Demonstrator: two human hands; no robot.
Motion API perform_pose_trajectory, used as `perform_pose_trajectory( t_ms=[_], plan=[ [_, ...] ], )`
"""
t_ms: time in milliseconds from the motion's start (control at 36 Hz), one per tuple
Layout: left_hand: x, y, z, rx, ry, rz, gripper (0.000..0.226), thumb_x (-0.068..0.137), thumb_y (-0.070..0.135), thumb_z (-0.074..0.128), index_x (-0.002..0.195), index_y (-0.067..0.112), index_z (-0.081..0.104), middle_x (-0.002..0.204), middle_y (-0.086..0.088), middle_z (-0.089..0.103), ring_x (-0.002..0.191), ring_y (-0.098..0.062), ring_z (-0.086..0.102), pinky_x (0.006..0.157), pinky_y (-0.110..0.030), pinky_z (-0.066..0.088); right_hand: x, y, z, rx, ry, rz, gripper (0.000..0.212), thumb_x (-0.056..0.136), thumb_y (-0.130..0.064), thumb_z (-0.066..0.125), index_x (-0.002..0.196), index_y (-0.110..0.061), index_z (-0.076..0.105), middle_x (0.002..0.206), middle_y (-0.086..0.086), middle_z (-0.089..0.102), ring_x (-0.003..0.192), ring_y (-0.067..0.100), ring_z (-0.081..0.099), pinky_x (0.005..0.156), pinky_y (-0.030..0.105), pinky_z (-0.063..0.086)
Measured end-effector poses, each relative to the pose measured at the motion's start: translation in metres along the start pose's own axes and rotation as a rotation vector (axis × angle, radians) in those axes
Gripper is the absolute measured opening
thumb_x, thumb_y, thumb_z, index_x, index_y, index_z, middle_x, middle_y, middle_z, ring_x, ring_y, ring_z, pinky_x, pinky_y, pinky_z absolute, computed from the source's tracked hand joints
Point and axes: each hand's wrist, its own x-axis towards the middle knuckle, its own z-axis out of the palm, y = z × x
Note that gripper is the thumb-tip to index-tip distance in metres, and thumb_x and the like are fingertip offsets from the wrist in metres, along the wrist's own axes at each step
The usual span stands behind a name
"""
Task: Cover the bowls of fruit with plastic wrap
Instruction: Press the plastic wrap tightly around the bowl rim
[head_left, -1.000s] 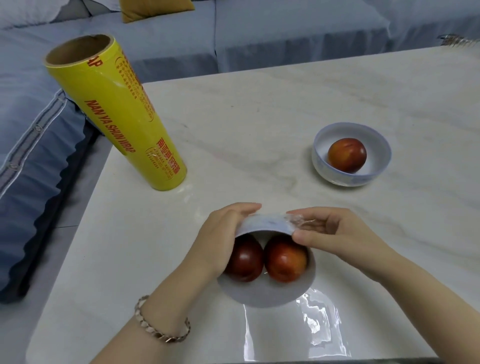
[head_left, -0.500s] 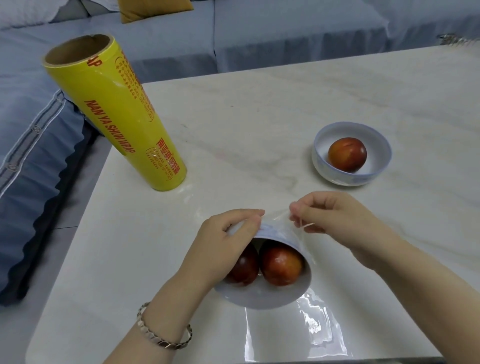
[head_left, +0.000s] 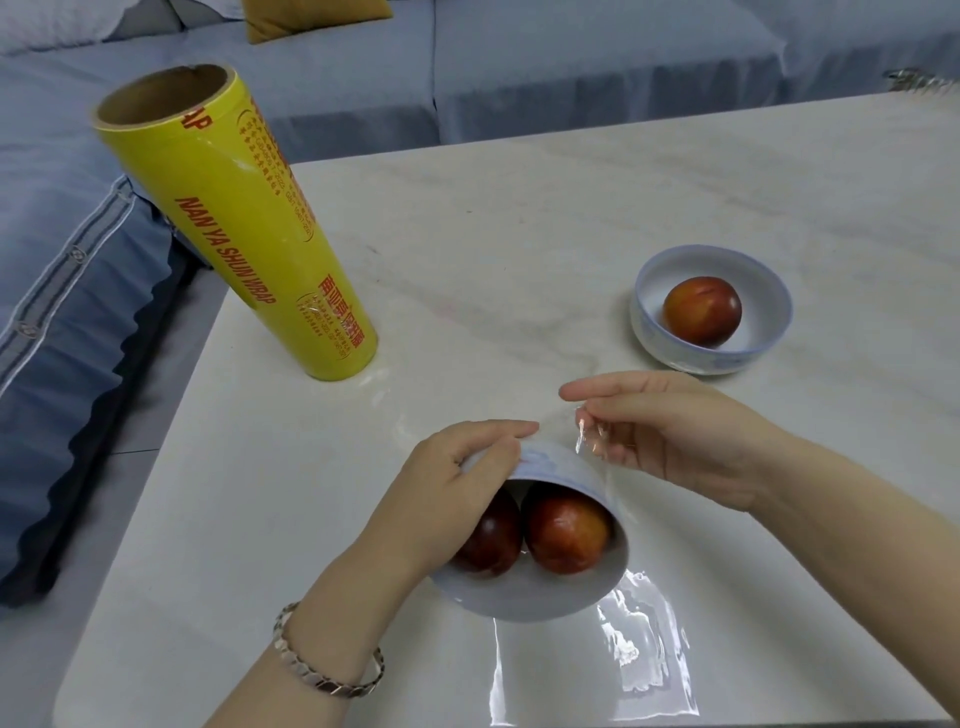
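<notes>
A white bowl (head_left: 540, 592) holding two red fruits (head_left: 566, 535) is tilted toward me near the table's front edge. My left hand (head_left: 447, 483) grips its upper left rim. My right hand (head_left: 670, 436) pinches a fold of clear plastic wrap (head_left: 592, 444) just beyond the bowl's far rim. The sheet of wrap (head_left: 639, 654) runs under the bowl and lies shiny on the table in front. A second white bowl (head_left: 654, 332) with one red fruit (head_left: 701, 310) stands uncovered at the right.
A tall yellow roll of plastic wrap (head_left: 249, 234) stands upright at the table's left edge. The pale marble table (head_left: 519, 218) stretches back to a grey-blue sofa (head_left: 571, 67). A blue cushion (head_left: 67, 322) lies at the left.
My right hand has lifted and drawn the wrap up and away from the bowl's rim. The bowl has tipped a bit further toward me under my left hand.
</notes>
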Motion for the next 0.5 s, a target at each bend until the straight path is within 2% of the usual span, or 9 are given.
perform_pose_trajectory(
  t_ms=[56, 111, 167, 222, 278, 333, 444, 500],
  plan=[
    [0.000, 0.000, 0.000, 0.020, -0.017, 0.008, 0.024, 0.073, 0.045, 0.047, 0.084, 0.052, 0.067, 0.105, 0.021, 0.066, 0.104, 0.009, 0.055, 0.089, -0.007, 0.038, 0.000, -0.002, -0.001, -0.043, 0.007, 0.024, 0.018, 0.086, -0.001, 0.052, 0.087, -0.007, 0.069, 0.060, 0.001, 0.061, 0.051, 0.007, 0.053, 0.050, 0.014, 0.042],
    [0.000, -0.001, 0.000, 0.037, -0.021, 0.026, 0.028, 0.067, 0.054, 0.043, 0.082, 0.056, 0.066, 0.104, 0.016, 0.067, 0.101, 0.007, 0.056, 0.088, -0.009, 0.039, -0.001, -0.005, -0.003, -0.065, -0.015, 0.129, 0.011, 0.083, -0.014, 0.059, 0.088, -0.005, 0.064, 0.055, 0.000, 0.056, 0.044, 0.005, 0.050, 0.044, 0.013, 0.034],
    [0.000, -0.001, 0.001, 0.058, -0.039, 0.039, 0.032, 0.065, 0.056, 0.040, 0.083, 0.057, 0.066, 0.104, 0.014, 0.066, 0.101, 0.006, 0.056, 0.090, -0.013, 0.040, -0.002, -0.007, -0.005, -0.149, -0.046, 0.253, 0.025, 0.073, -0.030, 0.065, 0.085, -0.009, 0.056, 0.050, -0.003, 0.054, 0.039, 0.004, 0.046, 0.041, 0.012, 0.029],
    [0.000, 0.001, 0.003, 0.081, -0.063, 0.048, 0.032, 0.064, 0.056, 0.039, 0.084, 0.057, 0.065, 0.103, 0.015, 0.065, 0.101, 0.006, 0.056, 0.091, -0.015, 0.041, -0.004, -0.010, -0.007, -0.275, -0.060, 0.327, 0.026, 0.071, -0.035, 0.067, 0.072, -0.010, 0.058, 0.046, -0.005, 0.054, 0.038, 0.004, 0.043, 0.040, 0.011, 0.028],
    [0.001, 0.003, 0.005, 0.103, -0.079, 0.048, 0.032, 0.063, 0.057, 0.038, 0.082, 0.061, 0.063, 0.102, 0.017, 0.064, 0.102, 0.007, 0.055, 0.091, -0.016, 0.041, -0.006, -0.014, -0.010, -0.359, -0.077, 0.355, 0.027, 0.070, -0.033, 0.069, 0.051, -0.015, 0.063, 0.044, -0.004, 0.050, 0.039, 0.004, 0.039, 0.041, 0.012, 0.027],
    [0.003, 0.004, 0.006, 0.112, -0.085, 0.039, 0.031, 0.063, 0.056, 0.039, 0.082, 0.062, 0.063, 0.103, 0.018, 0.064, 0.103, 0.008, 0.054, 0.091, -0.015, 0.040, -0.009, -0.016, -0.011, -0.378, -0.097, 0.340, 0.025, 0.061, -0.033, 0.071, 0.045, -0.016, 0.061, 0.046, -0.002, 0.048, 0.042, 0.006, 0.037, 0.042, 0.012, 0.028],
    [0.006, 0.006, 0.004, 0.095, -0.099, 0.022, 0.024, 0.071, 0.046, 0.046, 0.082, 0.058, 0.064, 0.105, 0.017, 0.065, 0.103, 0.007, 0.055, 0.090, -0.013, 0.039, -0.012, -0.008, -0.011, -0.327, -0.070, 0.147, 0.023, 0.054, -0.035, 0.069, 0.058, -0.014, 0.059, 0.055, -0.001, 0.053, 0.048, 0.005, 0.044, 0.049, 0.013, 0.037],
    [0.007, 0.005, 0.003, 0.093, -0.099, 0.024, 0.025, 0.067, 0.052, 0.044, 0.079, 0.060, 0.064, 0.105, 0.020, 0.065, 0.103, 0.009, 0.055, 0.088, -0.010, 0.038, -0.012, 0.001, -0.011, -0.234, -0.008, 0.036, 0.024, 0.054, -0.035, 0.067, 0.066, -0.014, 0.065, 0.063, -0.004, 0.061, 0.058, 0.003, 0.052, 0.060, 0.015, 0.041]
  ],
)
